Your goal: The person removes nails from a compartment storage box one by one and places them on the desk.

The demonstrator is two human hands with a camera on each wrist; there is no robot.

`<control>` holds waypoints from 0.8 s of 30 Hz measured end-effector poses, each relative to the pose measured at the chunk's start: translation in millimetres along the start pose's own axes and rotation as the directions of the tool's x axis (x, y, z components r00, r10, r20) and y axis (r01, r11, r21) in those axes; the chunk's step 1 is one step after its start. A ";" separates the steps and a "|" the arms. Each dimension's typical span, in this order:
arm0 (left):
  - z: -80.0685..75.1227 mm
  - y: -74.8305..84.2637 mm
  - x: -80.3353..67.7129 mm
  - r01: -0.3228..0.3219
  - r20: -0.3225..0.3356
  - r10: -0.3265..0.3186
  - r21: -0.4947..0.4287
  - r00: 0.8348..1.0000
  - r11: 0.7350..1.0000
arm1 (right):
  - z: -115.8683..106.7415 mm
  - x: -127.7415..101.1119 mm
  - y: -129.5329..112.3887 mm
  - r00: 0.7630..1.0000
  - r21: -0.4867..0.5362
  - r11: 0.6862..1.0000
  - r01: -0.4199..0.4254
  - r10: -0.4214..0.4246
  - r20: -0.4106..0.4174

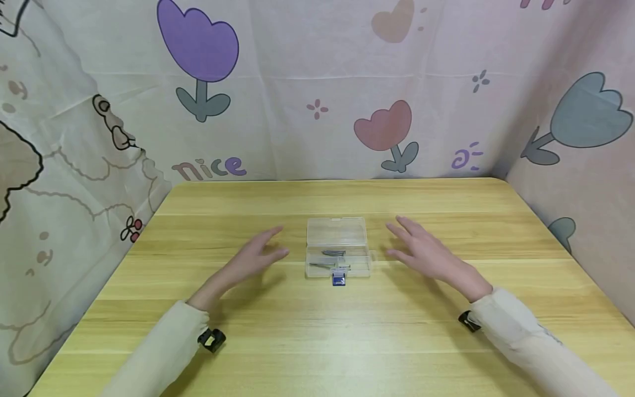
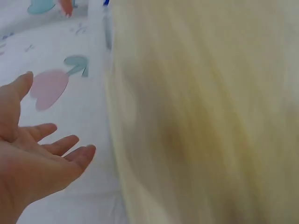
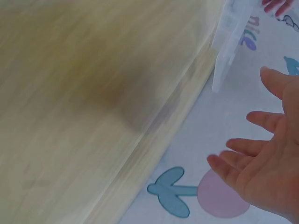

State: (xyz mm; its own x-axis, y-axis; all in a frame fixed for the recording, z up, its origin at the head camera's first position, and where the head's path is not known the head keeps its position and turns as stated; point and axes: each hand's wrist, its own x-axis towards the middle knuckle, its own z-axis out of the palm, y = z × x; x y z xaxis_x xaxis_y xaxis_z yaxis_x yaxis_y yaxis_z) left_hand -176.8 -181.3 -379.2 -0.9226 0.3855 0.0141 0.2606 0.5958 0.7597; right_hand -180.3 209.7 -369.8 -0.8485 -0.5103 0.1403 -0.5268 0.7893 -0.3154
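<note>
A small clear plastic box [image 1: 338, 253] lies open in the middle of the wooden table [image 1: 317, 325], its lid folded back. Inside it lie a few thin metal nails [image 1: 333, 253], and a small blue piece [image 1: 338, 280] sits at its front edge. My left hand [image 1: 258, 255] hovers just left of the box, fingers straight and spread, holding nothing. My right hand [image 1: 421, 251] hovers just right of it, also spread and empty. The wrist views are blurred: the left hand [image 2: 32, 158] and the right hand [image 3: 264, 163] show open palms, and the box [image 3: 231, 42] is a pale smear.
Cloth printed with tulips [image 1: 198, 49] and the word "nice" [image 1: 210, 168] walls in the table at the back and both sides. Bare wood stretches in front of the box and to either side of the hands.
</note>
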 end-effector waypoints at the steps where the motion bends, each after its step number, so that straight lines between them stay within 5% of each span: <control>1: 2.5 0.8 0.8 0.018 0.012 -0.017 -0.048 1.000 0.999 | 1.0 1.3 -1.7 1.000 0.012 1.000 0.004 -0.004 -0.003; 8: 20.9 7.1 8.6 0.083 0.092 -0.065 -0.200 0.994 0.976 | 11.0 11.4 -13.2 0.999 0.101 0.994 0.032 -0.031 -0.011; 15: 36.3 10.9 12.8 0.181 0.090 -0.160 -0.337 0.983 0.924 | 17.9 19.5 -22.4 0.998 0.217 0.974 0.063 -0.061 -0.015; 24: 50.2 11.7 14.9 0.190 0.063 -0.179 -0.335 0.982 0.923 | 22.5 36.7 -28.7 0.997 0.340 0.939 0.051 -0.069 0.042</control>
State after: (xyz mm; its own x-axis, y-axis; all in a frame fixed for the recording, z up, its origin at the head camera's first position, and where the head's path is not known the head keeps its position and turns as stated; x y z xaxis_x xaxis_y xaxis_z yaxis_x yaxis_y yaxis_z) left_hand -173.2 -133.2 -402.8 -0.9346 0.3162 -0.1629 -0.0296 0.3873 0.9215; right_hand -195.2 160.6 -376.7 -0.8070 -0.5777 0.1224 -0.5209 0.5987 -0.6084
